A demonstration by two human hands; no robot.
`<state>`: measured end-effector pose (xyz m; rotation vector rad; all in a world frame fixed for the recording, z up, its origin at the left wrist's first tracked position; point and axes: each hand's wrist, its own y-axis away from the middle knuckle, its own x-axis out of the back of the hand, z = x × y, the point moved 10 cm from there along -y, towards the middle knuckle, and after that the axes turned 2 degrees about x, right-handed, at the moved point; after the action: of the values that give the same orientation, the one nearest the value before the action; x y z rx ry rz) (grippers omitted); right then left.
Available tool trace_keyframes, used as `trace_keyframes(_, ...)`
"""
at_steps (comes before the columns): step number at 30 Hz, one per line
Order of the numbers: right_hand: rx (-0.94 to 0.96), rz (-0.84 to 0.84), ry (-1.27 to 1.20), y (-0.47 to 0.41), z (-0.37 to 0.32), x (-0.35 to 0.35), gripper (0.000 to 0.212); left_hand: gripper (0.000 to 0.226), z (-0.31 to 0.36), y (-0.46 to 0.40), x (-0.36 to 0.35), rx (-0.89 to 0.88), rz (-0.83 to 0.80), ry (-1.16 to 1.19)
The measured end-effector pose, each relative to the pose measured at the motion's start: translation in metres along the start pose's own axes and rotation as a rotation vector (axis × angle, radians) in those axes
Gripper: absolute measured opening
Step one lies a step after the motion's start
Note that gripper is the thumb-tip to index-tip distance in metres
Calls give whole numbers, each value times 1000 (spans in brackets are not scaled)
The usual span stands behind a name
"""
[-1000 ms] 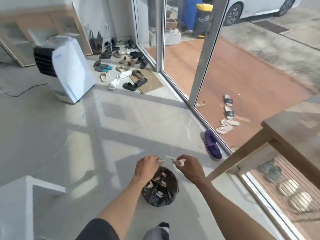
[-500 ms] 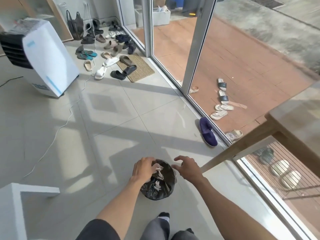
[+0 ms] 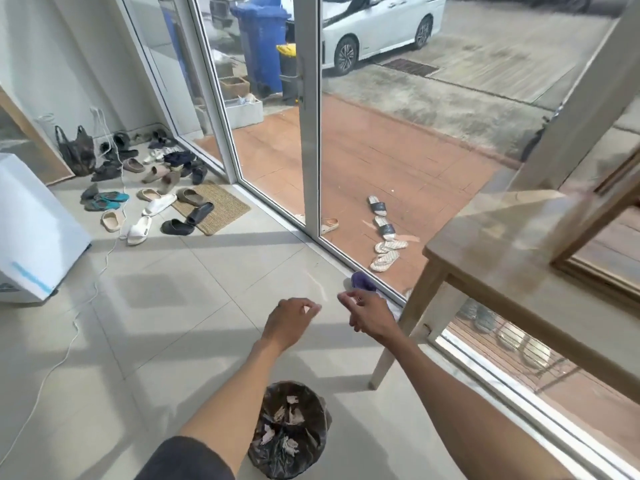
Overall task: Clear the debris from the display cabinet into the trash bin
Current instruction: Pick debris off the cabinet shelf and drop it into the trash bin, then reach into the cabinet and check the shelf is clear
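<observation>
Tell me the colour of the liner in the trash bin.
Black liner, seen in the head view.

Both hands rose from the rim of the trash bin (image 3: pixel 292 433); the left hand (image 3: pixel 289 322) and right hand (image 3: pixel 369 313) now hung empty above the floor, farther off, their scraps (image 3: pixel 287 415) dropped inside the bin.

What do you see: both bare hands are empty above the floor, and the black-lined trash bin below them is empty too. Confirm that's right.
Not quite. In the head view the black-lined trash bin is not empty: pale scraps of debris lie inside it. The rest holds: the left hand and right hand are both empty, fingers loosely curled, above the grey tiled floor.
</observation>
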<state>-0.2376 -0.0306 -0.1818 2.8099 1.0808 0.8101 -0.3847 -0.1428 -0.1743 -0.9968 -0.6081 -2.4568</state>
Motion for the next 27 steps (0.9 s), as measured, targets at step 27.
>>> trace_keyframes(27,-56,822,178,256,85,460,11,28,463,76,-194,-921,-70,-228)
